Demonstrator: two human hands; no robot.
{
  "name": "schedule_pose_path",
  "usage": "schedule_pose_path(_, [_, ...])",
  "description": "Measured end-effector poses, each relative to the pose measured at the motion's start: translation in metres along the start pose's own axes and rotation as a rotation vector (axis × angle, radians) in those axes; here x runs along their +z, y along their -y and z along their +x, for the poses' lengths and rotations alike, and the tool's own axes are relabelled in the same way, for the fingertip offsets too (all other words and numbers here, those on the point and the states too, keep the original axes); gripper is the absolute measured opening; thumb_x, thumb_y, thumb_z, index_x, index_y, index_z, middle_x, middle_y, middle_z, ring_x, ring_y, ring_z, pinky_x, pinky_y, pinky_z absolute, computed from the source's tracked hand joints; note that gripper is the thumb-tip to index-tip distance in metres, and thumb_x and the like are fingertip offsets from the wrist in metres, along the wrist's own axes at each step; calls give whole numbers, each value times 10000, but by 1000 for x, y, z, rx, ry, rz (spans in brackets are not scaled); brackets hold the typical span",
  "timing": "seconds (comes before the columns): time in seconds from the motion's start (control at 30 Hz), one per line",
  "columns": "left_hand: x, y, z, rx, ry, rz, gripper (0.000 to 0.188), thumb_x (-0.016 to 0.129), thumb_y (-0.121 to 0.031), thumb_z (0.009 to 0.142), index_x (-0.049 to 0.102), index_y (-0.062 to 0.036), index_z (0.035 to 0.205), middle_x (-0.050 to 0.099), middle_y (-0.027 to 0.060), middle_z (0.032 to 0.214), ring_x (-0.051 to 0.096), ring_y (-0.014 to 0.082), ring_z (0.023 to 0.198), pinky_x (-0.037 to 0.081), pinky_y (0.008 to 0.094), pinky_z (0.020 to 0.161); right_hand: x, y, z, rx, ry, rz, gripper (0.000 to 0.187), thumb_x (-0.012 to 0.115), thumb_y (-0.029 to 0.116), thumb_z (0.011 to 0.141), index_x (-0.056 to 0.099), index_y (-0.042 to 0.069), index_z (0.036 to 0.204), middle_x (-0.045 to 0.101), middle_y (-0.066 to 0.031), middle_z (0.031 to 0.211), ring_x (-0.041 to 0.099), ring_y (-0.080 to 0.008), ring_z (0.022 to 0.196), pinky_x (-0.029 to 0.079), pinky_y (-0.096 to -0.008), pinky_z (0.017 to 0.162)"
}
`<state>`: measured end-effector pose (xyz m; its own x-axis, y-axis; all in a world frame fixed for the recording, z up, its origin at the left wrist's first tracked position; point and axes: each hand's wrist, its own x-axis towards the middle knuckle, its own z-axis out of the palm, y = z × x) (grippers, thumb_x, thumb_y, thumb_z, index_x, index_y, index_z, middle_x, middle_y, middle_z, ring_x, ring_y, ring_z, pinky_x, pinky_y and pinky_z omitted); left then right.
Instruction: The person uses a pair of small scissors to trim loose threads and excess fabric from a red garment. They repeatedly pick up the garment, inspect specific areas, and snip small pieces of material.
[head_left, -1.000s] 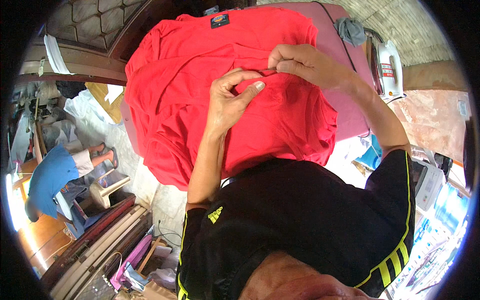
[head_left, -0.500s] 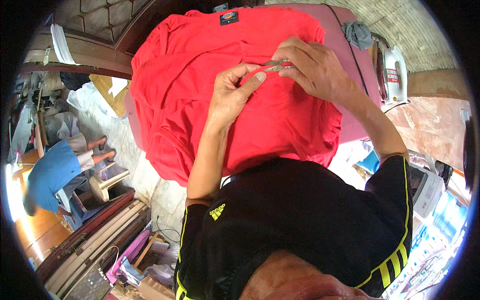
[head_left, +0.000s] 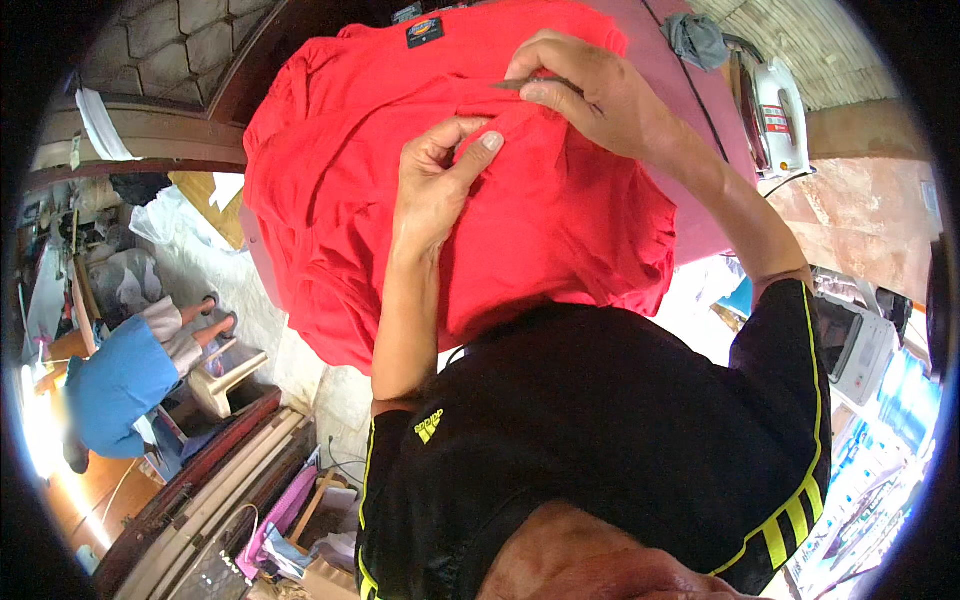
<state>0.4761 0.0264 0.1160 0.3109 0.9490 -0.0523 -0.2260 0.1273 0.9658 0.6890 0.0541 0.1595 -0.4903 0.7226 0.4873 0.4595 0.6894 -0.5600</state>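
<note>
A red garment (head_left: 540,230) with a dark neck label (head_left: 424,32) lies spread and rumpled in front of me. My left hand (head_left: 432,185) pinches a fold of it between thumb and bent fingers. Just above and to the right, my right hand (head_left: 592,95) grips a small pair of thread snips (head_left: 508,85). Their dark pointed blades face left over the cloth, apart from my left hand. The handles are mostly hidden by my fingers.
The garment rests on a pink padded table (head_left: 655,75). At its right side are a grey cloth (head_left: 696,40) and a white iron (head_left: 780,115). A person in blue (head_left: 120,385) is at the left, near a beige stool (head_left: 225,385). Long boards (head_left: 200,495) lie lower left.
The snips have moved up and left with my right hand, away from my left fingers. Their blades, parted before, now look together. My left hand keeps its pinch on the cloth.
</note>
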Motion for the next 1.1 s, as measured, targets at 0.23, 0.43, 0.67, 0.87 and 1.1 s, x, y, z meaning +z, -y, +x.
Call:
schedule_pose_path(0.23, [5, 7, 1, 151, -42, 139, 86, 729, 15, 839, 711, 9, 924, 682, 5, 875, 586, 66, 806, 471, 221, 767, -11, 6, -2, 104, 191, 99, 221, 594, 196, 918, 593, 7, 1033, 607, -112, 920, 612, -229, 834, 476, -344, 743])
schedule_pose_path(0.43, [5, 10, 1, 284, -33, 271, 93, 736, 4, 827, 704, 18, 912, 677, 33, 842, 590, 81, 800, 469, 232, 767, -21, -2, 5, 144, 438, 171, 212, 583, 196, 925, 603, -4, 992, 589, -112, 877, 582, -224, 791, 449, -341, 716])
schedule_pose_path(0.67, [2, 12, 2, 276, 5, 373, 109, 751, -23, 814, 713, 14, 909, 677, 41, 820, 589, 84, 777, 465, 239, 737, -19, -2, 15, 12, 526, 186, 202, 581, 188, 919, 593, -11, 954, 565, -122, 844, 561, -243, 751, 428, -359, 687])
schedule_pose_path(0.87, [3, 7, -1, 195, -19, 332, 104, 755, -39, 813, 720, 6, 900, 684, 34, 809, 580, 71, 766, 464, 243, 724, -24, 5, 11, 89, 448, 137, 187, 564, 186, 922, 580, 2, 949, 554, -135, 859, 572, -283, 770, 439, -378, 670])
schedule_pose_path(1.1, [2, 5, 1, 197, -7, 349, 113, 766, -47, 798, 715, -3, 888, 665, 19, 788, 572, 79, 737, 452, 240, 688, -16, 18, 5, -21, 360, -165, 195, 625, 178, 879, 584, 26, 994, 578, -130, 878, 622, -302, 823, 482, -392, 706])
